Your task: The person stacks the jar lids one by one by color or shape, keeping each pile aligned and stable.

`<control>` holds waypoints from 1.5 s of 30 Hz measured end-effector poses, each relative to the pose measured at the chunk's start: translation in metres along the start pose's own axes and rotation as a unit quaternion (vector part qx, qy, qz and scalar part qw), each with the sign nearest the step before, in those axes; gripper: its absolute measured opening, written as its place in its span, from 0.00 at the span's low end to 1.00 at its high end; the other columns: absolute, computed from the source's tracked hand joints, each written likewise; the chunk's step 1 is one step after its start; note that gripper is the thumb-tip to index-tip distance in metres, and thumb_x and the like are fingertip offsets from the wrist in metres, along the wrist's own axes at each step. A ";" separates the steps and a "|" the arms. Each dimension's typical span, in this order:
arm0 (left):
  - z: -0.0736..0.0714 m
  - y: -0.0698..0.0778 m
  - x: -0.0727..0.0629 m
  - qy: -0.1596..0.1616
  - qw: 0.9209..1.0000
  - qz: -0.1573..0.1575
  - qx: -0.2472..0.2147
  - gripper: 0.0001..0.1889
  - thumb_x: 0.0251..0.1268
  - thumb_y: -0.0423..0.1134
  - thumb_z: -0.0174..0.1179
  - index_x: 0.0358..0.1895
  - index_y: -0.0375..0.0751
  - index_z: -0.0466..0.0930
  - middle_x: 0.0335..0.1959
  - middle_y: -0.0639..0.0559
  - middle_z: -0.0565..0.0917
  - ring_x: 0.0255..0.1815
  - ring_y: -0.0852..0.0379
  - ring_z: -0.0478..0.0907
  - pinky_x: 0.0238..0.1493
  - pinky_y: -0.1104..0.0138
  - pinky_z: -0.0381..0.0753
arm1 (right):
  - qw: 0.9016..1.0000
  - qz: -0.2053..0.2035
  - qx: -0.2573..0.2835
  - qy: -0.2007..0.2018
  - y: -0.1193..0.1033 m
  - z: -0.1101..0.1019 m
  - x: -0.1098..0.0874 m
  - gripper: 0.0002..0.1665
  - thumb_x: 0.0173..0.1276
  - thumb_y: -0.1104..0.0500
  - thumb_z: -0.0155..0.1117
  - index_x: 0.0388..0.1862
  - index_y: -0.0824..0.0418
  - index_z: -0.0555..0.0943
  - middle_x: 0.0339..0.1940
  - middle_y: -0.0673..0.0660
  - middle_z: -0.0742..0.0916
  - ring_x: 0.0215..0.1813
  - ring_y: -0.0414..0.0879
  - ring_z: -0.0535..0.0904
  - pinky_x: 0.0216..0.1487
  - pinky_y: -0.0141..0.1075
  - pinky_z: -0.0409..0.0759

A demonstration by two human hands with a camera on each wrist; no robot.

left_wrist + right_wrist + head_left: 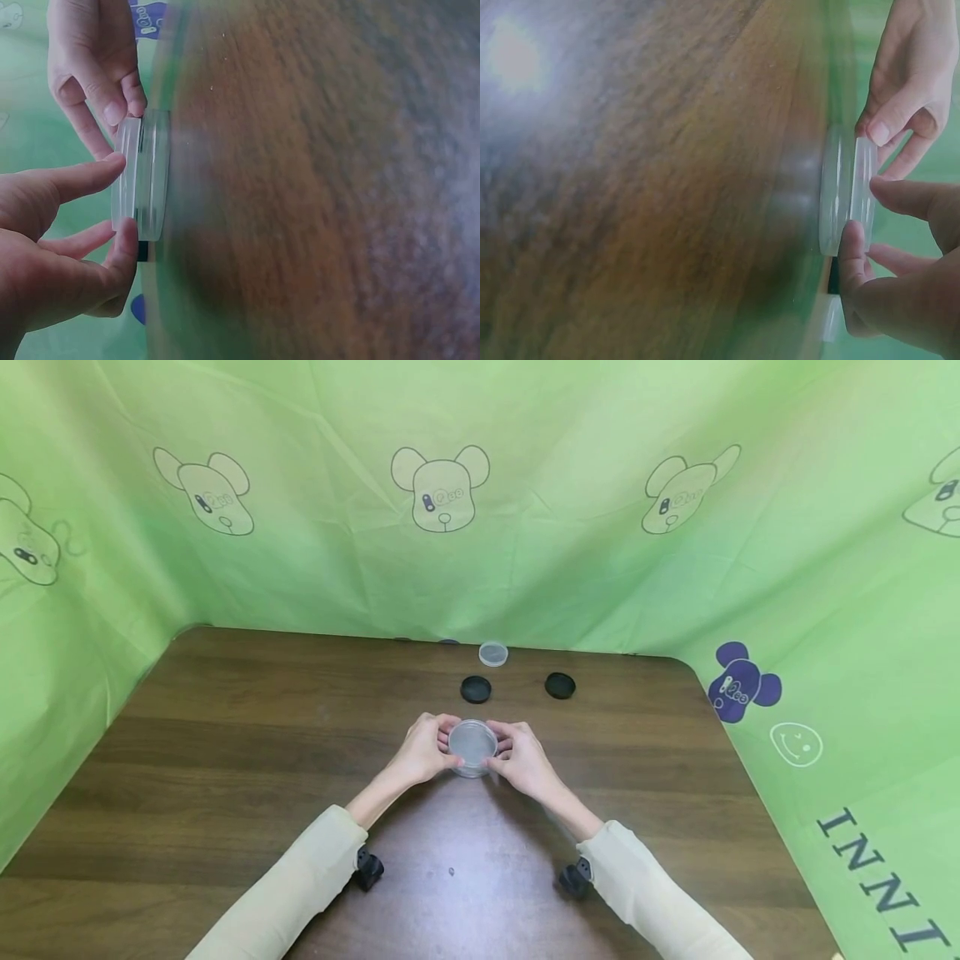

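Both hands hold a clear round petri dish [472,741] by its sides, near the middle of the table. The left hand [423,750] pinches its left edge with thumb and fingers, and the right hand [525,760] does the same on the right. Directly beneath is a second clear petri dish [159,176], resting on the table. In the left wrist view the held dish lies flat over the lower one, with a narrow gap between them at the middle. Fingertips of the right hand reach down beside the seam between the two dishes in the right wrist view.
Beyond the hands lie two black round dishes [476,689] [560,685], one straight ahead and one to the right. Another clear dish [492,653] sits close to the back edge. Green printed cloth [442,568] hangs behind and beside the brown wooden table [225,760].
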State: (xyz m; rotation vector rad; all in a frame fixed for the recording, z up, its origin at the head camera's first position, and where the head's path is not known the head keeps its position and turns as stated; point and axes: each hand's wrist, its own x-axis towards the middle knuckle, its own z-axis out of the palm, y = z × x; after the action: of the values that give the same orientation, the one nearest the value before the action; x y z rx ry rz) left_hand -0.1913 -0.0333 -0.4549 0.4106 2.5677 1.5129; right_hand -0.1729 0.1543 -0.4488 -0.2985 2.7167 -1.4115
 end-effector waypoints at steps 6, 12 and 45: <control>0.000 -0.002 0.001 -0.001 1.000 -0.002 0.011 0.30 0.41 0.25 0.75 0.54 0.28 0.77 0.44 0.40 0.74 0.39 0.52 0.76 0.42 0.66 0.80 | 1.000 -0.007 0.000 -0.002 0.002 0.001 0.001 0.34 0.52 0.76 0.70 0.60 0.77 0.73 0.48 0.68 0.74 0.43 0.55 0.80 0.43 0.36 0.83; 0.002 -0.004 0.002 0.000 1.000 -0.003 0.025 0.30 0.39 0.25 0.76 0.52 0.29 0.78 0.42 0.43 0.72 0.39 0.54 0.74 0.43 0.66 0.78 | 1.000 -0.009 -0.003 -0.001 0.002 0.003 0.001 0.34 0.50 0.76 0.70 0.59 0.77 0.73 0.49 0.68 0.73 0.43 0.55 0.80 0.43 0.36 0.83; 0.006 -0.008 0.001 0.003 0.994 0.047 0.100 0.28 0.41 0.24 0.73 0.52 0.24 0.79 0.41 0.42 0.74 0.45 0.49 0.72 0.47 0.65 0.76 | 0.998 -0.026 -0.051 -0.014 0.003 0.003 0.004 0.33 0.49 0.75 0.73 0.57 0.77 0.75 0.46 0.67 0.73 0.39 0.53 0.81 0.37 0.33 0.82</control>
State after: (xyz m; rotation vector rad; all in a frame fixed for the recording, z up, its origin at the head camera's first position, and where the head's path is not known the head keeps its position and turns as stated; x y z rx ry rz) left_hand -0.1922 -0.0314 -0.4647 0.5586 2.7520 1.2877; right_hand -0.1771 0.1528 -0.4532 -0.3945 2.7823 -1.2731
